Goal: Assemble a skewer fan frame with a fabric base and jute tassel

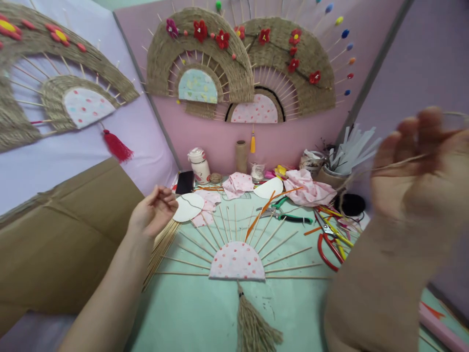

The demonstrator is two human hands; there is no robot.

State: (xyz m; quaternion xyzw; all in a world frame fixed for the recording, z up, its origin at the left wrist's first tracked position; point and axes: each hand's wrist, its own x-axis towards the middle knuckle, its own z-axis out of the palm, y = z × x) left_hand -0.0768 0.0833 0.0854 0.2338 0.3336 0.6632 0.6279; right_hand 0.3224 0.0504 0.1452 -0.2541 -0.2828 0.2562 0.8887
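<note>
A half-round fan frame of thin sticks lies flat on the table, with a white, pink-dotted cloth half-disc at its centre. From its lower edge hangs a twine tassel. My left hand is raised left of the sticks, its fingers curled in a pinch; a thin strand of twine leads off from the fingertips. High at the right, close to the camera, my right hand has bent fingers with twine running across them and down to the left. Neither hand touches the fan.
Spare sticks lie beside a cardboard sheet. Green-handled pruners, red scissors and pink cloth lie behind and right of the fan. A bottle and phone stand behind. Finished woven fans hang on the wall.
</note>
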